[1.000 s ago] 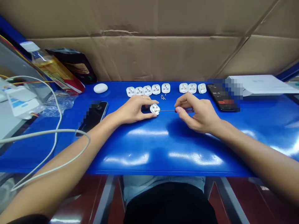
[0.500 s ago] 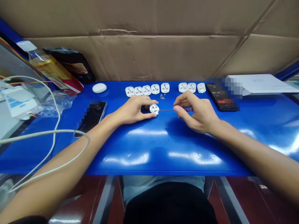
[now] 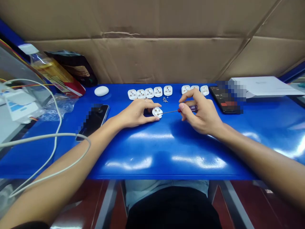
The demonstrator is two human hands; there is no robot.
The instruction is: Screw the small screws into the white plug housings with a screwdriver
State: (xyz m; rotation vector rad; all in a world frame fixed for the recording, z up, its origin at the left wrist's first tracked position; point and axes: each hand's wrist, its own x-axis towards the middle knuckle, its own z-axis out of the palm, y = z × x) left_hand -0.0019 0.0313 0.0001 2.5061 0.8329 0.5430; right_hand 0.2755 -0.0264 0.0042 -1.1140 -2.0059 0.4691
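Between thumb and fingers, my left hand (image 3: 138, 112) grips a small white plastic housing (image 3: 156, 111) with metal parts inside, its open face tilted to the right. My right hand (image 3: 201, 111) pinches a screwdriver (image 3: 179, 110) by its dark red handle. The thin shaft points left and its tip meets the housing's lower part. Behind the hands, several similar white housings (image 3: 158, 91) stand in a row, with others (image 3: 204, 90) farther right. A small pile of tiny screws (image 3: 165, 100) lies on the blue table (image 3: 152, 149) just past the held housing.
A white rounded object (image 3: 101, 91) and a phone (image 3: 94, 121) lie at left, near a bottle (image 3: 54, 73) and clear plastic wrap (image 3: 57, 108). A white cable (image 3: 56, 136) loops over my left forearm. At right are another phone (image 3: 225, 100) and a white box (image 3: 264, 86).
My right hand's grip has shifted, and the red handle now shows between its fingers. The screwdriver tip stays at the housing. My left hand holds almost still.
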